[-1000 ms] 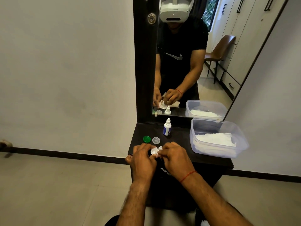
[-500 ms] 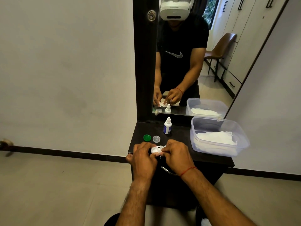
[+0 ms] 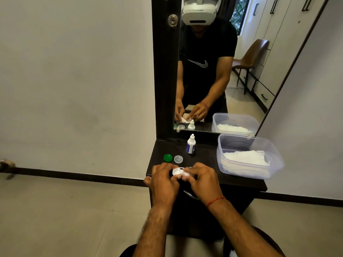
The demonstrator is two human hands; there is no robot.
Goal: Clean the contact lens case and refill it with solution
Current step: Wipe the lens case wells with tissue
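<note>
The white contact lens case [image 3: 177, 171] sits between my two hands above the front of the dark shelf [image 3: 206, 164]. My left hand [image 3: 163, 180] grips the case's left end. My right hand [image 3: 201, 179] pinches a small white tissue piece [image 3: 186, 174] against the case's right well. A green cap [image 3: 167, 157] and a clear cap [image 3: 178, 159] lie side by side on the shelf behind my hands. The white solution bottle [image 3: 191, 144] with a blue label stands upright further back, its cap on.
A clear plastic box [image 3: 274, 154] holding white tissues stands on the shelf's right side. A tall mirror [image 3: 213, 71] rises behind the shelf and reflects a person. Pale walls flank the unit. A metal drawer handle [image 3: 190, 194] shows below my right hand.
My hands stay together on the case, with only small finger movements of the right hand against it. The caps, bottle and box have not moved.
</note>
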